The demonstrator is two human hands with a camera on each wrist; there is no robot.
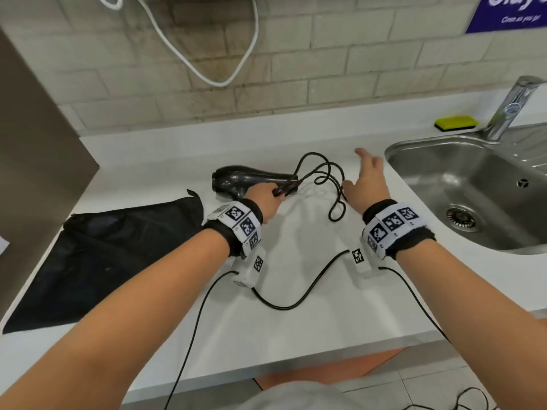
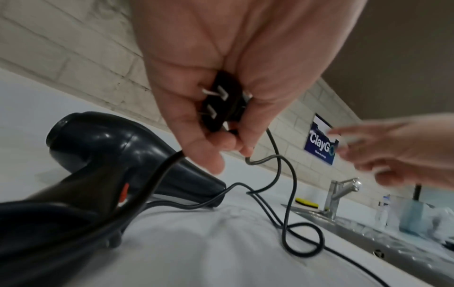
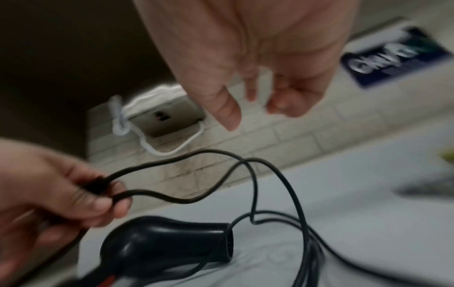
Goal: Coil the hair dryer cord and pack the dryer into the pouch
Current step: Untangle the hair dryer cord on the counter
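White counter [image 1: 296, 306] under brick wall [image 1: 296, 69], left hand [image 1: 263, 199] pinching plug [image 2: 226, 101], right hand [image 1: 367, 184] spread

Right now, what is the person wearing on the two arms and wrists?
Both forearms are bare, without sleeves. The left wrist band and the right wrist band are black, each wrapped in white panels with square black-and-white codes. A white camera unit hangs under each wrist, trailing a thin black cable.
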